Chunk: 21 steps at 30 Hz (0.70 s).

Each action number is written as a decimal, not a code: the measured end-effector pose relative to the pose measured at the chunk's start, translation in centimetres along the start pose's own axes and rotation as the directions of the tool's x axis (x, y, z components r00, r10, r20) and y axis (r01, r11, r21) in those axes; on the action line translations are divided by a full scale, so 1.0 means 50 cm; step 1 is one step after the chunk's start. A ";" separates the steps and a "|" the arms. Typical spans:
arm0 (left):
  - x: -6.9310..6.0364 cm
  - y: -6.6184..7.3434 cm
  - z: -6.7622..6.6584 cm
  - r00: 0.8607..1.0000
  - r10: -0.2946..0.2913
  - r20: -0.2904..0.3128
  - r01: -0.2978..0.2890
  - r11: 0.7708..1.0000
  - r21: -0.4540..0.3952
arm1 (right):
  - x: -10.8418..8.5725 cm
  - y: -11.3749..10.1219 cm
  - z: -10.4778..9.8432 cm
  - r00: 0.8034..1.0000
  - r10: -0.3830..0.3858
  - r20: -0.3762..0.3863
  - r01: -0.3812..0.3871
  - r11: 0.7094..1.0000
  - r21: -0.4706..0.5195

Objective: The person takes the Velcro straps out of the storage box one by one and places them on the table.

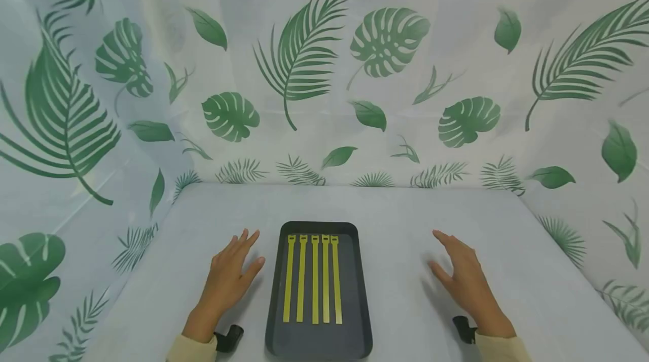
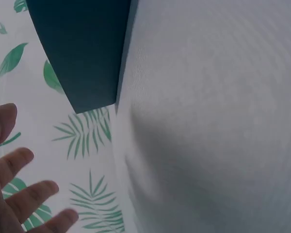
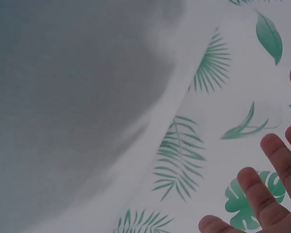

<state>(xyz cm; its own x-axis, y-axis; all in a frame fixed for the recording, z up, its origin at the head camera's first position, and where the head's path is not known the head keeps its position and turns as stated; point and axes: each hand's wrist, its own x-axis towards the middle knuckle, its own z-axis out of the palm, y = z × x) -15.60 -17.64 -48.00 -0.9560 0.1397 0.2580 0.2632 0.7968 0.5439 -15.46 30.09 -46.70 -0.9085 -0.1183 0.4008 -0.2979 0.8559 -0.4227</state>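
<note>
A dark grey rectangular tray lies on the white table. Inside it are several flat yellow straps, side by side lengthwise, each with a slotted head at the far end; they look like cable ties. To the tray's left my left hand hovers with fingers spread, touching nothing. Off to the right, farther from the tray, my right hand is held over the table with nothing in it. The left wrist view shows the tray's dark outer side beyond the spread fingers. Only the right fingers show in the right wrist view.
The white tabletop extends around the tray. Behind and at both sides hangs a white curtain printed with green leaves. A black strap-on device sits at the left wrist, another at the right.
</note>
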 end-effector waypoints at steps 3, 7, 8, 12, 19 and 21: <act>-0.002 -0.004 0.005 1.000 0.001 0.016 0.001 0.994 -0.108 | 0.003 -0.010 0.000 1.000 0.006 0.024 -0.006 1.000 0.014; 0.002 -0.009 0.013 0.998 0.004 0.060 0.014 0.958 -0.288 | 0.010 -0.021 0.002 1.000 0.002 0.027 -0.002 1.000 0.023; 0.003 -0.009 0.015 0.997 0.003 0.076 0.022 0.943 -0.331 | 0.012 -0.024 0.003 1.000 -0.003 0.025 0.002 1.000 0.027; 0.006 -0.017 0.026 0.989 -0.005 0.148 0.075 0.877 -0.474 | 0.021 -0.031 0.007 0.999 -0.040 0.012 0.039 0.998 0.040; 0.006 -0.037 0.050 0.979 0.045 0.201 0.107 0.721 -0.685 | 0.038 -0.043 0.010 0.997 -0.078 0.027 0.075 0.992 0.104; 0.005 -0.042 0.054 0.977 0.057 0.204 0.109 0.690 -0.715 | 0.044 -0.047 0.012 0.996 -0.088 0.033 0.083 0.988 0.130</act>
<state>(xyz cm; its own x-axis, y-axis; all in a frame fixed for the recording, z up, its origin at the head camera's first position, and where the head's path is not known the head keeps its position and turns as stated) -16.75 -17.69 -51.22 -0.9457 0.3021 0.1201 0.1700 0.1450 0.9747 -16.93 27.51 -45.29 -0.8878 -0.2094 0.4097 -0.4079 0.7702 -0.4903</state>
